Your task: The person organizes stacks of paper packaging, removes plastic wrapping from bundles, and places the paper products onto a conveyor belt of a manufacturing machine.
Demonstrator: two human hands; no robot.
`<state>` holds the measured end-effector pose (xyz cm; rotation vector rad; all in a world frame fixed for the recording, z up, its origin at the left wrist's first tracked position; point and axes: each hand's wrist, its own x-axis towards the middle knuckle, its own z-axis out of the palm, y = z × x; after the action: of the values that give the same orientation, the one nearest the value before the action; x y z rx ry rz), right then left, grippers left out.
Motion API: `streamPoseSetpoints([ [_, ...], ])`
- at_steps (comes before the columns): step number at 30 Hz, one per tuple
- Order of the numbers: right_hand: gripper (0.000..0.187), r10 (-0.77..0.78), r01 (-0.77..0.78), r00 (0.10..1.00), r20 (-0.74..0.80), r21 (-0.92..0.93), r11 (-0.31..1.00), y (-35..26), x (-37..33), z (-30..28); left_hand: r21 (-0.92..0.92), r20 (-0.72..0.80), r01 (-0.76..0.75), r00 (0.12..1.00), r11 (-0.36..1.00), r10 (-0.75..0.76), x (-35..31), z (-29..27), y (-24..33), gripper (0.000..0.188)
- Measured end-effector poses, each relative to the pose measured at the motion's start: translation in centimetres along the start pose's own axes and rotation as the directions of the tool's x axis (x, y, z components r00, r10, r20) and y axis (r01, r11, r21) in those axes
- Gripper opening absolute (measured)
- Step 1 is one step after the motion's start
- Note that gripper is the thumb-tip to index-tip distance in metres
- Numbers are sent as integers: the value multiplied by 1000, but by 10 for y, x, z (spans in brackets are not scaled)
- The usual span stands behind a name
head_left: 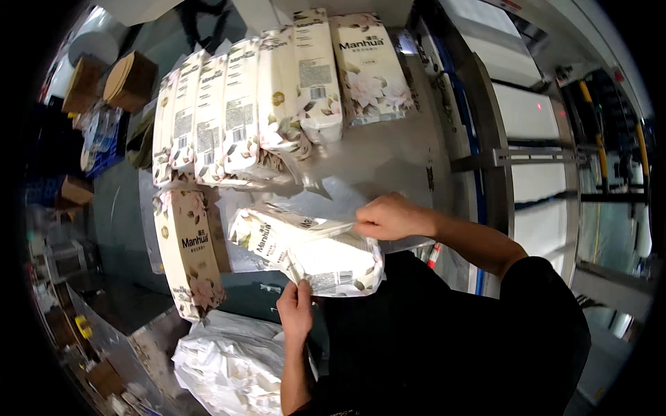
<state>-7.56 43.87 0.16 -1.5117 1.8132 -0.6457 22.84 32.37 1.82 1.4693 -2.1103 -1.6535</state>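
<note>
Between my hands is a flower-printed tissue pack (333,260), lying aslant at the metal table's near edge. Its cream wrapper looks torn open, and white paper shows in the gap. My left hand (296,308) pinches the wrapper at the near side, fingers closed. At the far right corner, my right hand (392,216) is closed in a fist on the wrapper. Left of this pack, another tissue pack (191,249) lies lengthwise, its near end reaching past the table's edge. Beyond my hands, several matching packs (243,104) stand in a row, with one pack (371,69) lying flat at its right end.
The metal table (388,156) carries the packs. Crumpled white plastic bags (232,364) sit below at the near left. Along the right runs a machine frame (485,159) with a blue strip and white panels. Brown cardboard cartons (130,82) stand at the far left.
</note>
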Motion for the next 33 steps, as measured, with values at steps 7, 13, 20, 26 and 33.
streamPoseSetpoints([
  [7, 44, -225, 228, 971, -76, 34, 973, -59, 103, -4, 323, -303, 45, 951, 945, 59, 37, -33, 80, 42],
  [13, 40, -167, 256, 930, 328, -250, 934, -82, 144, 24, 513, -168, 176, 980, 840, -103, 58, -36, 49, 53],
  [20, 26, -493, 574, 819, 294, -427, 698, -58, 148, 11, 518, -159, -188, 937, 834, 310, 55, -20, 25, 22],
  [26, 26, -384, 408, 912, 146, -428, 806, -24, 147, -50, 376, -268, -56, 949, 925, 166, -10, -51, -19, 18],
  [33, 31, -205, 294, 921, 330, -246, 924, -85, 170, -15, 55, -215, -44, 975, 998, 55, 38, -54, 2, 43],
])
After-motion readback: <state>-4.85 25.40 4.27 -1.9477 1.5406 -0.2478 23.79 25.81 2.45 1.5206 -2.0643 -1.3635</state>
